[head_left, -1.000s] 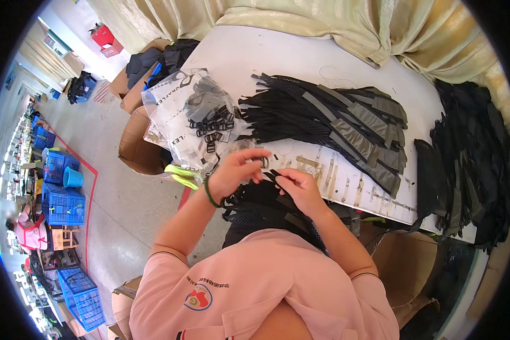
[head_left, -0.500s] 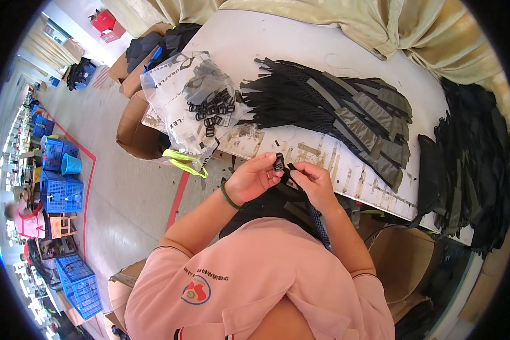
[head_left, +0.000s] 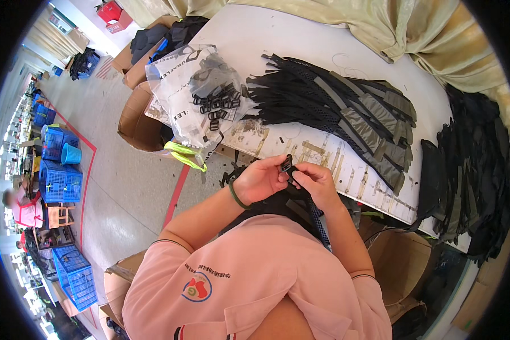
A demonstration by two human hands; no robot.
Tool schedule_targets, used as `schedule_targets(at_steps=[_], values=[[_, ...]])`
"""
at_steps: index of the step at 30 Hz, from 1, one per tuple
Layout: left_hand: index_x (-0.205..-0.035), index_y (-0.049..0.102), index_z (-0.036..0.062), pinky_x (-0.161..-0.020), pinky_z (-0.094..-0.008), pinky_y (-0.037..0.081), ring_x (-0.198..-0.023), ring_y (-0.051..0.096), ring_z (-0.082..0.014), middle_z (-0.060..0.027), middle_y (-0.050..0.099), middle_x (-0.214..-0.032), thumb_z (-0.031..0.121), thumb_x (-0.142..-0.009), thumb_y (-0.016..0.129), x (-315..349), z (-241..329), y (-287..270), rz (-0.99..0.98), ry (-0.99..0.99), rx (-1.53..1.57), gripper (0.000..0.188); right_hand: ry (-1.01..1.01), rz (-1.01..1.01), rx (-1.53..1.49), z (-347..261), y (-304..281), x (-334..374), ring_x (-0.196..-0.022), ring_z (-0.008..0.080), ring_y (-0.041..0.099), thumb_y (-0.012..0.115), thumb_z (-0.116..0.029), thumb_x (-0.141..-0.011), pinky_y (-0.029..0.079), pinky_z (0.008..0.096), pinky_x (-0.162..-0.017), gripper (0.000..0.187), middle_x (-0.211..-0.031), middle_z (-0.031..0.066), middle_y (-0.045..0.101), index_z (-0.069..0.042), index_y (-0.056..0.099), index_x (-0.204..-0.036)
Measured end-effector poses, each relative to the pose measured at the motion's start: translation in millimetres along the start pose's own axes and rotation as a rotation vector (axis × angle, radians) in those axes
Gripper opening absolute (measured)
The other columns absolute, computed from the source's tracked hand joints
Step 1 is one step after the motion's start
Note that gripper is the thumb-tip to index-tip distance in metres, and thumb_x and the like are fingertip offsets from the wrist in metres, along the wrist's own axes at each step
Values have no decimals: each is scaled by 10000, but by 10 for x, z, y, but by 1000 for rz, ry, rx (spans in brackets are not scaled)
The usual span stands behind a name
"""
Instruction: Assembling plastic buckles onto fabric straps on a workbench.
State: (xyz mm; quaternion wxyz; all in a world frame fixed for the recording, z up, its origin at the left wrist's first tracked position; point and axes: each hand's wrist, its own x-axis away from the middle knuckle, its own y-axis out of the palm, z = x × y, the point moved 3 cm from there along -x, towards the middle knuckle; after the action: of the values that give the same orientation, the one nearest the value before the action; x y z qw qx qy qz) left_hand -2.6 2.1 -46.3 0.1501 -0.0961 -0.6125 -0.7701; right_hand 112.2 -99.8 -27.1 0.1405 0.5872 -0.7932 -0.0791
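The thumb and fingers of my left hand (head_left: 259,181) are closed on a small black buckle (head_left: 287,163), which is in front of my body, near the front edge of the table. I hold it at its side, I suppose so that its slots stay free toward the other hand. My right hand (head_left: 318,184) is pinched on the end of a black strap (head_left: 294,175), close to its tip, probably because a short end bends less. The two hands nearly meet (whether the strap already passes through a slot, I cannot tell, it is too small). Below them, dark fabric (head_left: 283,205) lies over my lap, which seems to carry its weight.

Beyond the hands is the white table (head_left: 266,25). At its left part lies a clear plastic bag (head_left: 181,79) with loose black buckles (head_left: 221,103) upon it, perhaps placed there for the left hand to reach. In the middle, a pile of black and grey pieces (head_left: 351,116) is spread, and at the far right another dark pile (head_left: 473,175) hangs over the edge.
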Motion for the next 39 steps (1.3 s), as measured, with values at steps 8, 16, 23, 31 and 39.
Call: schedule_targets(at_steps=[8,16,23,31,39], values=[[-915,585,60,-688,-283,434,-686,536,-135,-27,611,-802,237,-932,485,-15,-112,31,-15,-86,36,205,-7,-62,53,-23,-1,16,-737,76,577,576,-73,-875,461,214,-669,129,-833,30,651,21,634,-941],[-917,587,69,-708,-287,436,-702,536,-134,-13,603,-805,233,-925,496,-17,-169,-5,45,-81,-17,187,-81,35,269,-61,54,40,-717,93,600,578,-40,-845,480,228,-647,101,-785,56,649,41,633,-870],[-900,601,99,-685,-277,408,-677,482,-100,9,584,-847,250,-921,513,-26,-170,19,163,64,-123,175,-183,148,494,-202,120,95,-651,94,539,590,-23,-819,421,238,-600,55,-741,53,608,23,613,-838],[-942,584,103,-754,-307,415,-767,507,-128,3,584,-884,280,-944,472,23,-197,185,114,-108,-9,209,-474,278,800,-212,120,119,-672,158,591,608,-20,-797,459,263,-610,70,-720,87,588,11,607,-860],[-913,576,103,-690,-297,398,-731,484,-132,4,568,-834,302,-942,463,38,-162,93,-45,-118,-15,231,-187,63,406,-316,133,70,-654,106,613,574,-16,-859,488,225,-613,59,-748,61,595,42,586,-859]])
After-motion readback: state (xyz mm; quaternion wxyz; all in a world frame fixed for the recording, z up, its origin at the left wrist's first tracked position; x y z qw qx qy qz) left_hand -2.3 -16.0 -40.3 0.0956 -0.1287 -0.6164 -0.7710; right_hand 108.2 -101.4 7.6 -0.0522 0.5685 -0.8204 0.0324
